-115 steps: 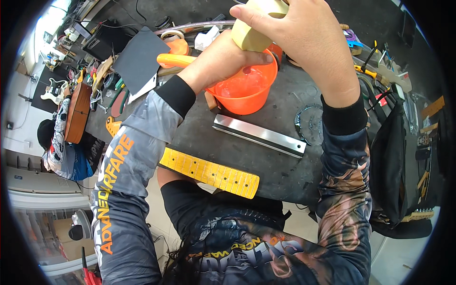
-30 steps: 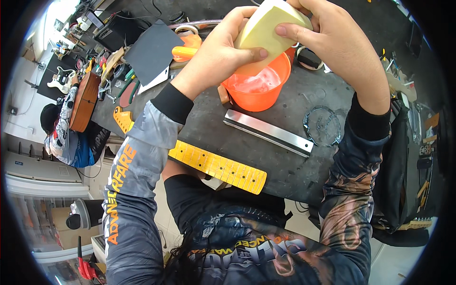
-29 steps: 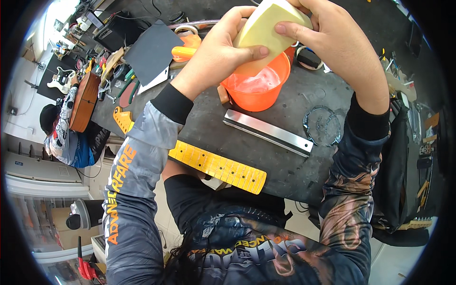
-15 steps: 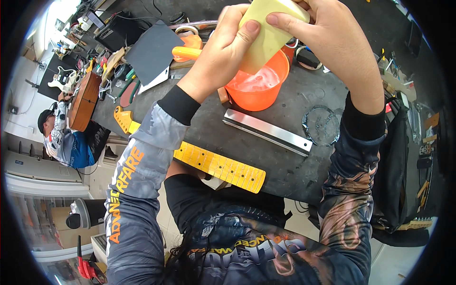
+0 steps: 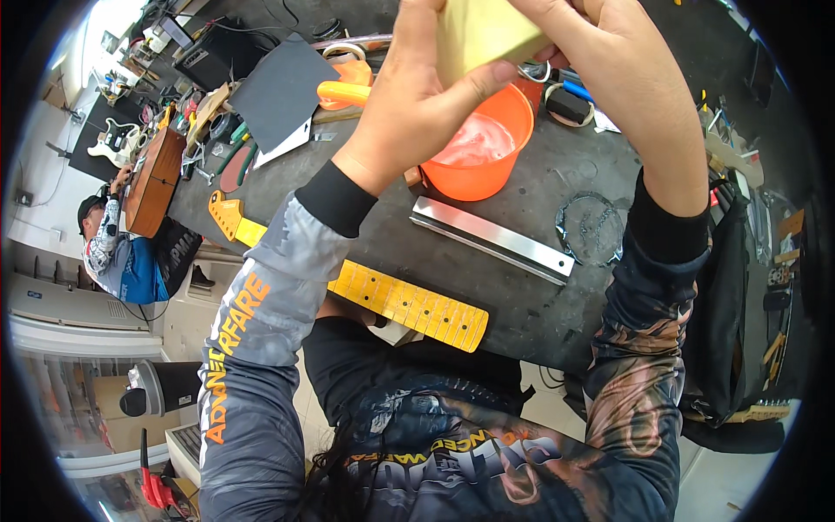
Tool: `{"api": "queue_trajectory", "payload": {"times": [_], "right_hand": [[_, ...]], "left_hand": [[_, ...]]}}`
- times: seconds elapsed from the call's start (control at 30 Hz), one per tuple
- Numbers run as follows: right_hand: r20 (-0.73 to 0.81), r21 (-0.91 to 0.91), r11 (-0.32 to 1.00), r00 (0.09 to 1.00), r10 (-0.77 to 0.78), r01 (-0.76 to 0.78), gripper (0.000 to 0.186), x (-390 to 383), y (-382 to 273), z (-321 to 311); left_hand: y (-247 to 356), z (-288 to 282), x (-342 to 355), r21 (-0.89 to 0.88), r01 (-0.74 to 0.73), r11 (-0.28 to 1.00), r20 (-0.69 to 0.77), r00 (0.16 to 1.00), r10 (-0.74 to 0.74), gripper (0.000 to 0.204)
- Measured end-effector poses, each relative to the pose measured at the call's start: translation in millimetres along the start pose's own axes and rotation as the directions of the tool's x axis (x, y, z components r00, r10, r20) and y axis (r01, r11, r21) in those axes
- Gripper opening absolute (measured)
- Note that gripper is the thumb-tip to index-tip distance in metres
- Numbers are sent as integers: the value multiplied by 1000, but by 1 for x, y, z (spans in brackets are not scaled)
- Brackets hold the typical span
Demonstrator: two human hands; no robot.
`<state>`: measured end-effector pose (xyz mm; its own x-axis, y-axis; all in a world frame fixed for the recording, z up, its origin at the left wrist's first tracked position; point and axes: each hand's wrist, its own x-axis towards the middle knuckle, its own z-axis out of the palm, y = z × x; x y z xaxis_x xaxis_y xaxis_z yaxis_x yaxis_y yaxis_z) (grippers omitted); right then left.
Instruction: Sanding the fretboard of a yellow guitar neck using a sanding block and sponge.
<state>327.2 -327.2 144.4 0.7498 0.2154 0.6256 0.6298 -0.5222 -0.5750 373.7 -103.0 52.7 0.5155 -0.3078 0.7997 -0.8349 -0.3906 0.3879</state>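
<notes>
A pale yellow sponge (image 5: 483, 33) is held up over the orange bucket (image 5: 477, 181), in which foamy liquid shows. My left hand (image 5: 407, 109) grips its left side, with the thumb along the lower edge. On the other side, my right hand (image 5: 600, 48) has its fingers closed on the sponge; some fingertips are hidden. The top of the sponge is cut off by the frame's upper edge. Nearer to me, a yellow guitar neck (image 5: 413, 304) with dark dots lies across the table edge, partly covered by my left sleeve.
A metal straightedge bar (image 5: 491, 239) lies before the bucket. Right of it is a coiled guitar string (image 5: 590, 228). Dark sheets (image 5: 277, 91), an orange tape dispenser (image 5: 344, 93) and tape rolls lie beyond. At the far left a person (image 5: 130, 248) works at a wooden guitar body (image 5: 155, 184).
Both hands have moved the sponge a little up and away from me, turning it so its lower edge faces me. The left thumb now reaches along that edge.
</notes>
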Motion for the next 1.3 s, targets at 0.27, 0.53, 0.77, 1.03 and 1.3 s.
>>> {"api": "queue_trajectory", "payload": {"times": [0.27, 0.53, 0.77, 1.03, 1.3], "right_hand": [[408, 378, 923, 908, -92, -76, 70, 21, 57, 7], [594, 318, 942, 753, -283, 103, 85, 29, 83, 40], [505, 217, 971, 840, -197, 97, 83, 30, 72, 36], [470, 302, 942, 837, -281, 147, 81, 24, 70, 45], [353, 383, 871, 823, -445, 307, 90, -7, 38, 54]], "left_hand": [[32, -17, -5, -559, 239, 794, -79, 938, -338, 111], [38, -32, -4, -905, 184, 383, -70, 824, -562, 70], [17, -66, -30, -632, 351, 691, -225, 770, -597, 67], [19, -121, -57, -71, 518, 852, 149, 850, -505, 52], [103, -120, -42, 323, 224, 920, 255, 915, -312, 69]]}}
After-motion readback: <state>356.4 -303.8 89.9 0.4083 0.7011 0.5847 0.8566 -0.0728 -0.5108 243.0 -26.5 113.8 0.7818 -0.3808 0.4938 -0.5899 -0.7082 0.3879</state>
